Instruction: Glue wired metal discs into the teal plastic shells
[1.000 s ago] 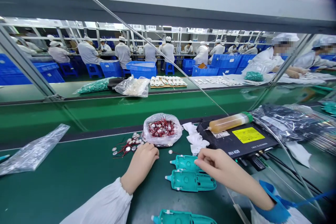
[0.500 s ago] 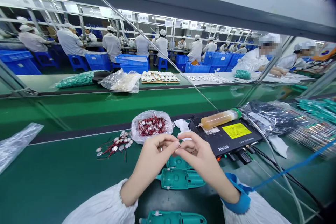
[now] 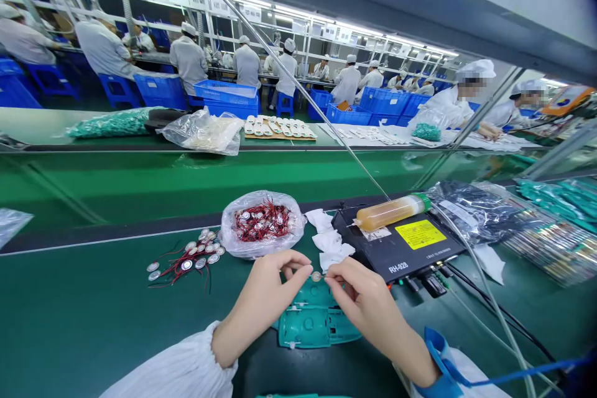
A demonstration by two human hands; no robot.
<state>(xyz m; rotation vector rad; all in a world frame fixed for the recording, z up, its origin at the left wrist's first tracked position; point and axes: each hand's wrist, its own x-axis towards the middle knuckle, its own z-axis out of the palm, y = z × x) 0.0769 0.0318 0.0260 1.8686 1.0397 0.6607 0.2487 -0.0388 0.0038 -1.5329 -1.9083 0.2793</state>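
Round disc (image 3: 316,276), pale face turned toward the viewer, in the gap between the two hands, over the far edge of the upper teal shell (image 3: 313,294). Outline circular, so no long axis on its face; a short lead appears to run from it to the right.

Right hand (image 3: 366,295): thumb and forefinger pinched together just right of the disc, apparently on that lead. Left hand (image 3: 263,289): thumb and forefinger curled, tips close together, just left of the disc; whether they grip anything cannot be told.

Lower teal shell (image 3: 304,328) on the desk (image 3: 107,329), nearer the viewer than the upper one, below the fingers. Long axis of both shells left to right; the lower one's slotted end points right, its left end partly behind the left hand.

Bag (image 3: 228,242) of red-wired discs beyond the left hand; loose discs (image 3: 186,265) left of it, leads spread irregularly.
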